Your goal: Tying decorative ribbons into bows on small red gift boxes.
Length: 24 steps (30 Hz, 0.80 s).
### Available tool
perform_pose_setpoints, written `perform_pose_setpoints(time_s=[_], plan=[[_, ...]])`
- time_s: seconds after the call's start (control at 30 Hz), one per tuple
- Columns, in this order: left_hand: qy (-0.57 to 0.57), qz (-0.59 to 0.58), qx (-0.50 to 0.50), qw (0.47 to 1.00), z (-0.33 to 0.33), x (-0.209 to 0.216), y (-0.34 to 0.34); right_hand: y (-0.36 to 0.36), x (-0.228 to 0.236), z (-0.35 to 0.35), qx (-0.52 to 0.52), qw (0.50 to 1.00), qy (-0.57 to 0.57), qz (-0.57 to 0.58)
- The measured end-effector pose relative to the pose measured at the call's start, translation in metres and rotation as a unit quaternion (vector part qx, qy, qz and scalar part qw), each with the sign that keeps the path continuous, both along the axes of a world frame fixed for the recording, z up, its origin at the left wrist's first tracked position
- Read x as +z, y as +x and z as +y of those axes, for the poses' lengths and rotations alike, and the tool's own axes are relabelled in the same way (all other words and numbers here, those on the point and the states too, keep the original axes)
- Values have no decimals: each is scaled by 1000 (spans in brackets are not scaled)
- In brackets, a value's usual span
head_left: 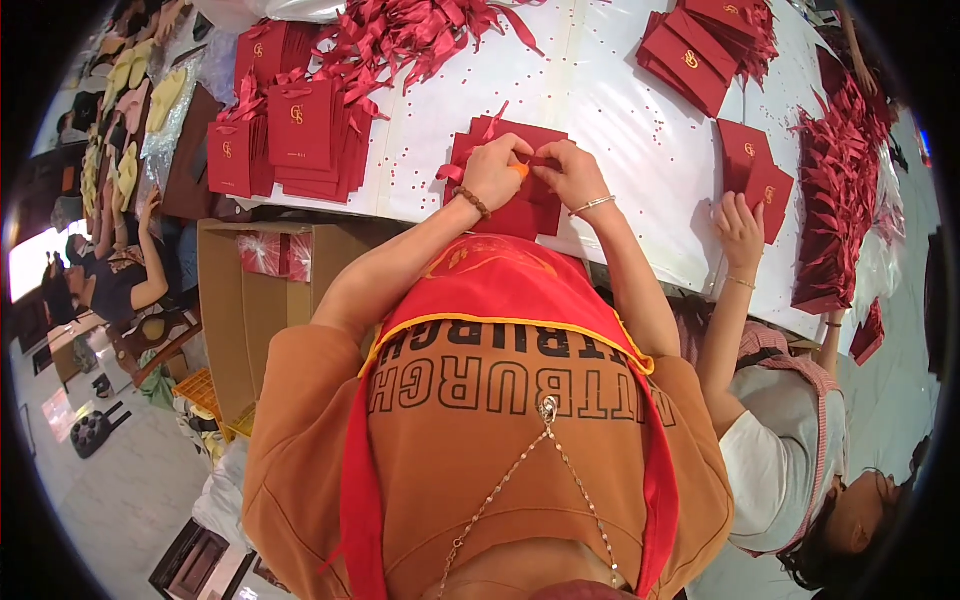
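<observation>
Dark red paper gift bags [528,218] lie on the white table right in front of me, partly hidden under my hands. My left hand [490,172], with a beaded bracelet at the wrist and something orange on a finger, pinches a red ribbon [452,172] at the bags. Close beside it, my right hand [575,176], wearing a silver bangle, has its fingertips pressed together on the ribbon too. Between the two hands only a little of the ribbon shows, and I cannot see whether it is knotted.
Stacked red bags [305,130] and a heap of ribbons [410,35] are at the left. More bags [688,62] sit far right. Beside me a co-worker's hand [738,230] touches bags near a ribboned row [840,200]. An open cardboard box [245,340] stands below the table's left edge.
</observation>
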<state>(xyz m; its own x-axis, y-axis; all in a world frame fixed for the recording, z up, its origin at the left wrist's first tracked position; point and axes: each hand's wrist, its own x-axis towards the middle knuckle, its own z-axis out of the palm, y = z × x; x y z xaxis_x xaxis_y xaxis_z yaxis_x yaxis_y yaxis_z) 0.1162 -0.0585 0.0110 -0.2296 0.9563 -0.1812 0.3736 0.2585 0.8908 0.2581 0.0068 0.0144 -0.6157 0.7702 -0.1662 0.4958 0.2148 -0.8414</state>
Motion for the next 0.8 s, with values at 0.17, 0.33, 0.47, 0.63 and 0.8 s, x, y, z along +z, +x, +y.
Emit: perform_pose_setpoints(time_s=[0.17,0.33,0.47,0.63,0.8], plan=[[-35,-36,14,999,0,10,3,1,3,-1,46,996,69,-27],[-106,-135,35,985,2,20,-4,3,5,-6,51,994,99,13],[-48,3,-10,999,2,16,-4,-2,5,-9,51,989,136,10],[46,34,6,998,-3,8,0,1,3,-11,42,991,130,13],[118,318,-123,933,-2,31,-19,0,1,-14,43,988,140,45]])
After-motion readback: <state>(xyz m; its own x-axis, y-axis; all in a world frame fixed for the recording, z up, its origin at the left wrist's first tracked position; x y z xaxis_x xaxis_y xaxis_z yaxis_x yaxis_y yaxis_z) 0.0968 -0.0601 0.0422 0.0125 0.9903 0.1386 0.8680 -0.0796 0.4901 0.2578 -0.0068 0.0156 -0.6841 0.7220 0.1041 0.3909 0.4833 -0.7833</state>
